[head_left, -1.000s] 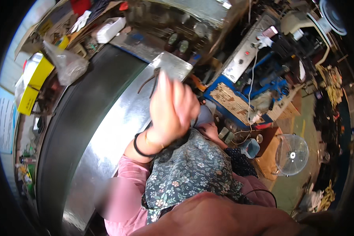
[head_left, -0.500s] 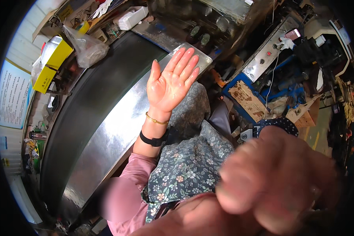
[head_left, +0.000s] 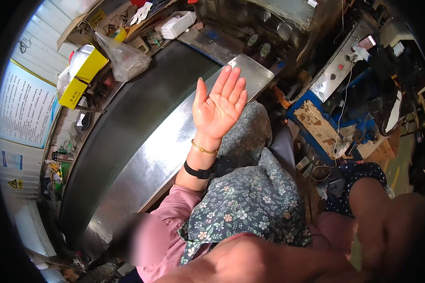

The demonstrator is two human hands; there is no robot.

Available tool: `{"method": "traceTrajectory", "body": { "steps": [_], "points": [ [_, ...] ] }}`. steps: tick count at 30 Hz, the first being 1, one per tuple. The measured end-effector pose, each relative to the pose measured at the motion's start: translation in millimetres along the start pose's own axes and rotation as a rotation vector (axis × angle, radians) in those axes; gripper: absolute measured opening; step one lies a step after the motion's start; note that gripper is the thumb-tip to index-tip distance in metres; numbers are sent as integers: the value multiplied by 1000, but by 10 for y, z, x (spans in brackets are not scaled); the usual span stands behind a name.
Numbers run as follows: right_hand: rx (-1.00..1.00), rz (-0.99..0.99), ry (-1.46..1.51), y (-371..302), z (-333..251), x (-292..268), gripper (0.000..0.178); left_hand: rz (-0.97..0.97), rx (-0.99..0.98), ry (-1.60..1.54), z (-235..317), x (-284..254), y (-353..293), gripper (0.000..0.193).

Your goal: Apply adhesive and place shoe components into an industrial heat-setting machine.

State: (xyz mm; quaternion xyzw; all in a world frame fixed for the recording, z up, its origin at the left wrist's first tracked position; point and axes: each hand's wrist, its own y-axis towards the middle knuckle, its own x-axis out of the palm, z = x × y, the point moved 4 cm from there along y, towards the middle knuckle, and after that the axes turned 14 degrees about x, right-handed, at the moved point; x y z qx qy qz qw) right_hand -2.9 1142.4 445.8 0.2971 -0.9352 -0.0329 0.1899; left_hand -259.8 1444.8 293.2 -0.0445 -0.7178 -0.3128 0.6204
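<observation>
My left hand is held out with its palm up, fingers stretched and thumb apart. Nothing lies in it. The wrist carries a gold bracelet and a black band. Beneath the hand are a shiny metal tabletop and my grey-patterned knee. A dark floral apron covers my lap. My right hand is raised close to the camera at the lower right, dark and blurred. Its fingers cannot be made out, nor whether it holds anything. A dark dotted cuff sits around that arm.
A dark belt curves alongside the metal tabletop. Beyond it stand a yellow box, a clear plastic bag and a white container. To the right is a blue-framed machine with a metal control panel.
My right hand has moved from the lower middle toward the lower right edge. The view has shifted, so the surroundings sit further right and slightly lower. My left hand remains palm up.
</observation>
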Motion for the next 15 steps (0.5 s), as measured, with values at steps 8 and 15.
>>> {"method": "traceTrajectory", "body": {
  "steps": [8,15],
  "points": [
    [-34,-278,307,1606,451,427,38,11,-34,-149,383,-313,-75,64],
    [-529,-1013,351,1565,94,772,27,26,-55,-110,357,-322,-130,65]
  ]
}}
